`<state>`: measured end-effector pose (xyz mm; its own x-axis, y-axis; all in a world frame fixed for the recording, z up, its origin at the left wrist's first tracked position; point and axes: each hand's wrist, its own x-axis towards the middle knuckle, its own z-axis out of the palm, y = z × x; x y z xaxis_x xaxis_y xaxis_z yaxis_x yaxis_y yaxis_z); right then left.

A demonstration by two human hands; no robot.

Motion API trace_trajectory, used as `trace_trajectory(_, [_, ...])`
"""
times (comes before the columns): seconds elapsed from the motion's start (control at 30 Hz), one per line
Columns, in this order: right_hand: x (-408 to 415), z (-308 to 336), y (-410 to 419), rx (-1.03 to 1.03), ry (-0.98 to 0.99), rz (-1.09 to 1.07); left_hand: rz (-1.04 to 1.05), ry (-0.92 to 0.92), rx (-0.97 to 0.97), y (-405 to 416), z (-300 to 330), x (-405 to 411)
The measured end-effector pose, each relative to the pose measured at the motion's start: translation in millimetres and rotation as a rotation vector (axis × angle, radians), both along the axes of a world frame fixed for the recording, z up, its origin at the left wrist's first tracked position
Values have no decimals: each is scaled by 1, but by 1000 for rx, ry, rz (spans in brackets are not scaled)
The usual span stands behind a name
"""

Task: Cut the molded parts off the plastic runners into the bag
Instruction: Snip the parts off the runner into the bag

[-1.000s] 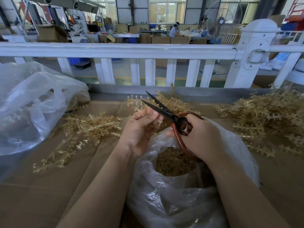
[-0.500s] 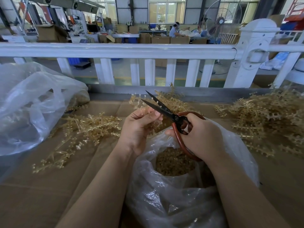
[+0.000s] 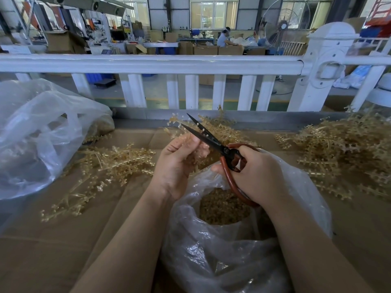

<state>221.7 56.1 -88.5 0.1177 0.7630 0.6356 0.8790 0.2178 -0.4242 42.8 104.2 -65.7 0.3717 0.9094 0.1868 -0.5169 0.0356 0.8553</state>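
Head view: left hand (image 3: 176, 166) grips a runner (image 3: 190, 132) over the bag (image 3: 306, 199) so parts drop in; right hand (image 3: 257, 176) holds parted scissors (image 3: 208, 137).

Above the open bag (image 3: 243, 240), the scissors (image 3: 208, 137) now stand more upright than a second ago, blades still parted, and the left hand (image 3: 177, 163) lifts its runner (image 3: 179, 125) slightly higher against them.

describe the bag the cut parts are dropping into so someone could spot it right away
Start at the white railing across the back, then come straight down to the cardboard-covered table. The bag is the clear plastic one nearest the viewer, between the person's forearms, under the scissors. Unlike the crumpled bag at far left, its mouth gapes upward, showing small amber pieces.
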Motion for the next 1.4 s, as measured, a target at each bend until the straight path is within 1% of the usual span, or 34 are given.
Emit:
trace_trajectory(0.27, [-1,0,0,-25,-12,-25,39,29,-8,3,-1,-1])
trace_trajectory(0.5, [0,0,2,-14,-44,-80,38,103,13,3,-5,5])
trace_trajectory(0.67, [-1,1,0,10,-32,-75,17,88,4,2,-4,6])
trace_trajectory(0.87, [3,-3,3,0,-14,-15,19,87,6,0,-2,7])
trace_trajectory(1.13, [3,-3,3,-13,-52,-44,34,115,10,-1,0,7])
trace_trajectory(1.4, [2,-2,3,-32,-46,-54,16,71,12,-2,0,9])
